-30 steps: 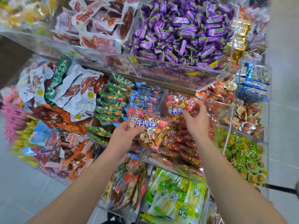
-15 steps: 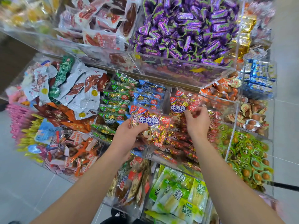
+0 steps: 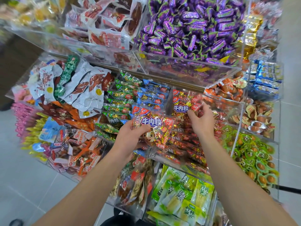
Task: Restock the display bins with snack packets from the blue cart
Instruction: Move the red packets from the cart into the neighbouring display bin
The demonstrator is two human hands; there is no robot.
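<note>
The left hand [image 3: 130, 137] is gripping a red packet [image 3: 153, 129] by its left edge, holding it just above the front wall of the red bin [image 3: 182, 160]. The right hand [image 3: 202, 121] is pinching another packet [image 3: 184, 105] standing at that bin's back, fingers curled on its right edge. Purple candies [image 3: 192, 30] are crowding overhead.

the left hand [image 3: 130, 137] covers the lower left of the beef-cube packet [image 3: 153, 129] it grips, and its fingers lie out of sight beneath. the right hand [image 3: 201, 121] hides what its fingers touch in the red-packet bin [image 3: 192, 161]. the yellow sweets [image 3: 27, 15] at top left are blurred. the green packets [image 3: 180, 198] are cut off by the bottom edge.
</note>
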